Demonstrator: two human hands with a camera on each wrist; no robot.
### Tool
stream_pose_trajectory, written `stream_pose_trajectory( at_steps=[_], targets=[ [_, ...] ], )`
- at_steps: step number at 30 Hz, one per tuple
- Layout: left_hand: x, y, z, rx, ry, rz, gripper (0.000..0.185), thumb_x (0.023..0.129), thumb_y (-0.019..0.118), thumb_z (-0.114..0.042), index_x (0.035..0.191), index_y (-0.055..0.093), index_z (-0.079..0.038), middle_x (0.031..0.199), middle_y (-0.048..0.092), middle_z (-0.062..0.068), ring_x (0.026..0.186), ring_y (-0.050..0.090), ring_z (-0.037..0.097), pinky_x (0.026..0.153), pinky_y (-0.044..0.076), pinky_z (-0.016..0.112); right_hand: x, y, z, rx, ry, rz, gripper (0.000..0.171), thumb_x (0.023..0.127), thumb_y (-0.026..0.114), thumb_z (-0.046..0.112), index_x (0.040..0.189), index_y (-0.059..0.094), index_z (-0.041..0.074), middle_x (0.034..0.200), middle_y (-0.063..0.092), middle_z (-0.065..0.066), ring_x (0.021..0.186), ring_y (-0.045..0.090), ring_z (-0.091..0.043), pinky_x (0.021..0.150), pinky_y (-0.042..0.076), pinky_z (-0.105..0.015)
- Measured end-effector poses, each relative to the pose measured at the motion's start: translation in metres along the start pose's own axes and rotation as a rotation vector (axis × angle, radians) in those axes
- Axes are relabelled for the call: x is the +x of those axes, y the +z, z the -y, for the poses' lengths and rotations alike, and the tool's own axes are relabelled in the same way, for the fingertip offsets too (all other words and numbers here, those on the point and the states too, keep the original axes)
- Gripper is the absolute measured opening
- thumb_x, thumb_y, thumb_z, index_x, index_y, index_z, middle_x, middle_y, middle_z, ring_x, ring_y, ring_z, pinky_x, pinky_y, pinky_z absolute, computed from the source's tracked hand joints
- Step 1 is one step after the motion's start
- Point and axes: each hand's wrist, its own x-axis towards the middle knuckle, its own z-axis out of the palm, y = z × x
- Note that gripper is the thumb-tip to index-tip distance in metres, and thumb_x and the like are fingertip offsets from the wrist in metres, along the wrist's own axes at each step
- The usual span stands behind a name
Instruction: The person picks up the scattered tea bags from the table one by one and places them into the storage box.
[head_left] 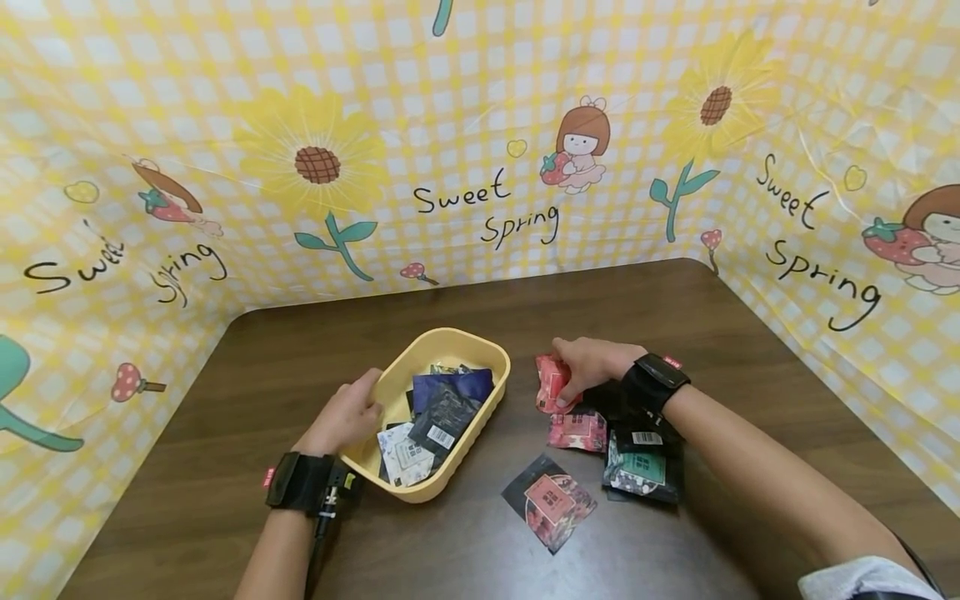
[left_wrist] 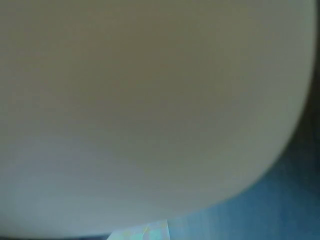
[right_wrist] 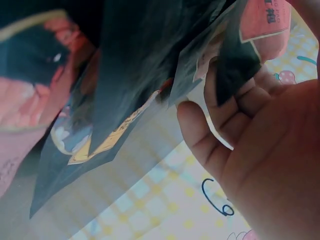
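Note:
My left hand (head_left: 347, 419) grips the near-left rim of a yellow plastic basket (head_left: 395, 493), which holds several sachets, among them a dark blue sachet (head_left: 474, 384), a black one (head_left: 447, 415) and a white one (head_left: 405, 455). The basket's wall (left_wrist: 150, 115) fills the left wrist view as a blur. On the other side, my right hand (head_left: 596, 365) pinches a red sachet (head_left: 551, 382) between thumb and fingers, above a pile. In the right wrist view, dark sachets (right_wrist: 140, 65) hide part of my right hand (right_wrist: 270, 145), and the red sachet (right_wrist: 272, 30) shows beyond its fingers.
Below the right hand lie a pink sachet (head_left: 579, 431) and a green-labelled sachet (head_left: 637, 471). A single black sachet with a red label (head_left: 551, 502) lies between pile and basket. Patterned cloth (head_left: 465, 150) stands around the brown table (head_left: 360, 325).

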Motion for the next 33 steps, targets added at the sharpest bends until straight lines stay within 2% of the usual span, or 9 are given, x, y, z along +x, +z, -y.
stream_pose_trajectory(
  at_steps=[5, 11, 15, 21, 26, 33],
  targets=[
    [-0.001, 0.001, -0.001, 0.011, 0.012, -0.008, 0.037, 0.088, 0.048, 0.002, 0.125, 0.047, -0.001, 0.087, 0.063, 0.015, 0.068, 0.057, 0.018, 0.055, 0.046, 0.028, 0.001, -0.001, -0.005, 0.062, -0.053, 0.018, 0.039, 0.075, 0.079, 0.029, 0.103, 0.059, 0.011, 0.089, 0.057, -0.002, 0.076, 0.051, -0.015, 0.066, 0.042, -0.026],
    [-0.002, 0.0, 0.001, 0.005, 0.004, -0.003, 0.038, 0.088, 0.048, 0.002, 0.125, 0.047, -0.002, 0.087, 0.063, 0.015, 0.067, 0.057, 0.018, 0.055, 0.046, 0.028, 0.003, -0.005, -0.008, 0.182, -0.123, 0.048, 0.033, 0.08, 0.076, 0.02, 0.106, 0.06, 0.007, 0.087, 0.058, -0.003, 0.075, 0.052, -0.014, 0.067, 0.044, -0.025],
    [-0.002, 0.001, 0.001, 0.005, 0.002, -0.002, 0.038, 0.088, 0.048, 0.001, 0.126, 0.047, -0.002, 0.088, 0.063, 0.016, 0.068, 0.058, 0.018, 0.055, 0.046, 0.027, 0.004, -0.011, -0.009, 0.265, -0.171, 0.036, 0.027, 0.081, 0.073, 0.015, 0.103, 0.058, 0.006, 0.085, 0.057, -0.003, 0.073, 0.051, -0.013, 0.067, 0.044, -0.025],
    [0.0, 0.001, 0.002, -0.012, 0.002, 0.005, 0.038, 0.089, 0.047, 0.001, 0.127, 0.047, -0.004, 0.089, 0.064, 0.015, 0.067, 0.058, 0.017, 0.055, 0.046, 0.027, 0.004, -0.028, -0.007, 0.373, -0.187, 0.007, 0.027, 0.085, 0.069, 0.014, 0.106, 0.056, 0.005, 0.089, 0.059, -0.006, 0.073, 0.052, -0.014, 0.066, 0.046, -0.027],
    [0.0, 0.002, 0.003, -0.023, -0.009, 0.022, 0.039, 0.089, 0.047, 0.0, 0.128, 0.046, -0.005, 0.09, 0.063, 0.016, 0.068, 0.058, 0.018, 0.054, 0.047, 0.027, 0.008, -0.043, 0.002, 0.406, -0.202, -0.037, 0.027, 0.086, 0.068, 0.017, 0.109, 0.057, 0.008, 0.093, 0.063, -0.006, 0.075, 0.055, -0.016, 0.069, 0.048, -0.029],
    [-0.001, 0.0, 0.001, -0.025, -0.03, 0.025, 0.039, 0.09, 0.047, -0.001, 0.128, 0.046, -0.006, 0.093, 0.063, 0.016, 0.07, 0.059, 0.018, 0.055, 0.048, 0.027, 0.025, -0.052, 0.034, 0.401, -0.303, -0.046, 0.023, 0.085, 0.067, 0.017, 0.106, 0.059, 0.011, 0.09, 0.063, -0.005, 0.073, 0.055, -0.016, 0.069, 0.047, -0.029]
  ],
)
